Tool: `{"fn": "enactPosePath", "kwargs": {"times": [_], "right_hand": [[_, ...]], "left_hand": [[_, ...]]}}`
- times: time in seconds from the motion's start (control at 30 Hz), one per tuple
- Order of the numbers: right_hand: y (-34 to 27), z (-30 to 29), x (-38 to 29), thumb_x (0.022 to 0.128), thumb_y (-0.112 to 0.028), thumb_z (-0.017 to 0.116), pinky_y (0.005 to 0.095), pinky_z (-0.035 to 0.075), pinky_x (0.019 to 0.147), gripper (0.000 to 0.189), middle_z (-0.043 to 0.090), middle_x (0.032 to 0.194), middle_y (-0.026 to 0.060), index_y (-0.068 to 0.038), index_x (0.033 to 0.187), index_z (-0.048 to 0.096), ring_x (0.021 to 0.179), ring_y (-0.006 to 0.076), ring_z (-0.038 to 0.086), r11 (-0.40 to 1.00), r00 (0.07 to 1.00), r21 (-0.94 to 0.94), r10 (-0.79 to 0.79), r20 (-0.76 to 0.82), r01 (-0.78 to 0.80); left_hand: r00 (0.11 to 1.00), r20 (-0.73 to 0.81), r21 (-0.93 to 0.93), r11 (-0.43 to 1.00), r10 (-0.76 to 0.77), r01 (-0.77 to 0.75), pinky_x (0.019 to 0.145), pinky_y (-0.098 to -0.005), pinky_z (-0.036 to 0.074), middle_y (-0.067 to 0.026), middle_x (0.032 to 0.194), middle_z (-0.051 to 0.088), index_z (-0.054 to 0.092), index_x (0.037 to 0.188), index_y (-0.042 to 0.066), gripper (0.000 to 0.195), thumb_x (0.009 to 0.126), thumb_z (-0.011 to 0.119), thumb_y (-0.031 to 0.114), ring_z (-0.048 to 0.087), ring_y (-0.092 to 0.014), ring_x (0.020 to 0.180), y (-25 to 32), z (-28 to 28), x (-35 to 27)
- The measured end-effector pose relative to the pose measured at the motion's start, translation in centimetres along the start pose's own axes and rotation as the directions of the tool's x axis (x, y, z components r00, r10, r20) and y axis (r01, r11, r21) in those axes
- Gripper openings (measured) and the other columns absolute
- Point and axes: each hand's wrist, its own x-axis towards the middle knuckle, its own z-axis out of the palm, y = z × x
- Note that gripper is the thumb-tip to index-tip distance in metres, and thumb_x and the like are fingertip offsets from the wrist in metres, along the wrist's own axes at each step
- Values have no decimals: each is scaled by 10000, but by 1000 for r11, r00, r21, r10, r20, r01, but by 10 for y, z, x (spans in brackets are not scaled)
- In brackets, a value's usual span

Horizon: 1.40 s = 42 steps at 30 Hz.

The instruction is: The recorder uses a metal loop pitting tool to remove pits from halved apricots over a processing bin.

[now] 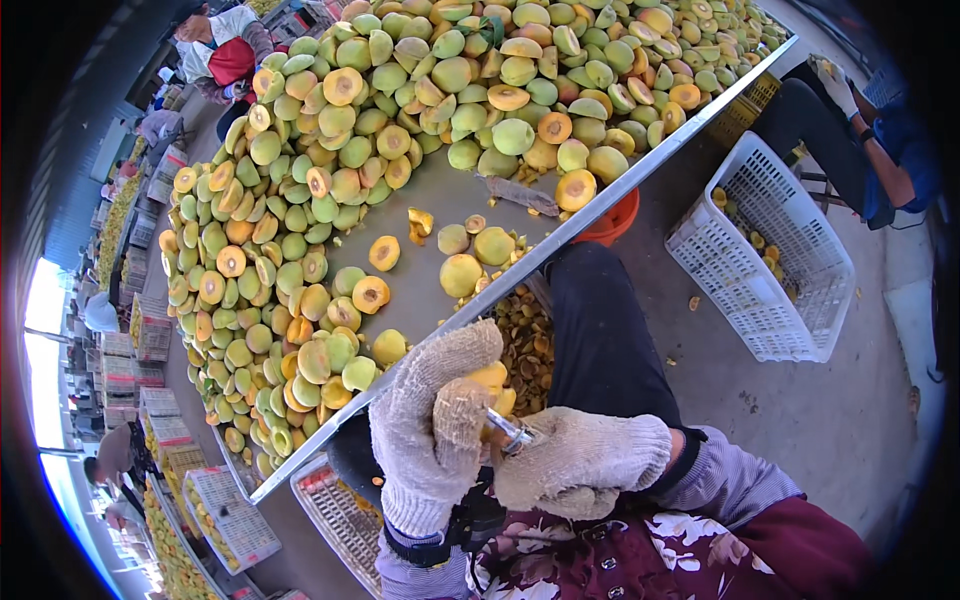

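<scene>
My left hand (435,420), in a worn knit glove, is closed around a piece of yellow-orange stone fruit (491,379), mostly hidden by the fingers. My right hand (581,461), gloved too, grips a small metal tool (510,431) whose tip reaches towards the left hand's fingers; its handle is hidden in the palm. Both hands are close together at the near edge of a metal-rimmed table (457,319). Halved green and orange fruit (300,217) is heaped on the table. Some halves, such as one with an orange cut face (370,294), lie apart on the bare part.
Fruit scraps (525,330) fill a container below the table edge. A white plastic crate (787,300) holding some fruit stands right, near a seated person (885,150). An orange bucket (611,217) is under the table. Another person (225,49) is at upper left; crates (232,517) stand left.
</scene>
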Motion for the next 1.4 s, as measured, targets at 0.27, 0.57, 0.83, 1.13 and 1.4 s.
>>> {"fn": "enactPosePath", "kwargs": {"times": [0.27,0.57,0.83,1.13,1.4], "right_hand": [[32,-17,2,793,-136,548,330,439,770,180,577,919,77,-30,938,551,858,232,559,925,954,-282,-192,230,254],[49,-27,8,810,-132,534,302,427,813,230,563,984,85,-29,1015,544,912,191,543,987,976,61,-155,154,147],[27,-49,9,881,-186,437,259,484,598,220,561,866,76,-21,1025,456,690,132,563,346,835,773,63,547,-532],[35,-58,14,821,-303,491,254,427,435,239,560,655,46,-80,904,510,565,158,568,950,909,-153,203,-364,-273],[2,-43,15,753,-329,537,289,460,470,280,554,623,80,-64,833,496,517,187,581,550,777,-648,4,-630,-528]], "left_hand": [[848,214,427,734,484,-527,694,-344,465,-110,874,615,603,890,42,278,738,590,274,593,-292,782,8,-5,15],[993,16,-306,945,-118,117,612,-273,475,-128,880,575,509,1007,-25,413,860,447,356,571,-183,724,-28,14,-6],[925,-335,-62,984,-178,167,673,-297,483,-133,916,598,558,1003,18,274,868,471,240,585,-207,779,-75,-26,29],[998,43,588,807,44,-61,890,-356,385,-130,1138,504,590,1000,97,341,662,624,122,465,-275,1054,-114,0,74],[947,277,844,512,-161,-160,844,-351,422,-75,1170,468,471,1151,153,466,703,598,172,478,-263,1024,-137,13,105]]}}
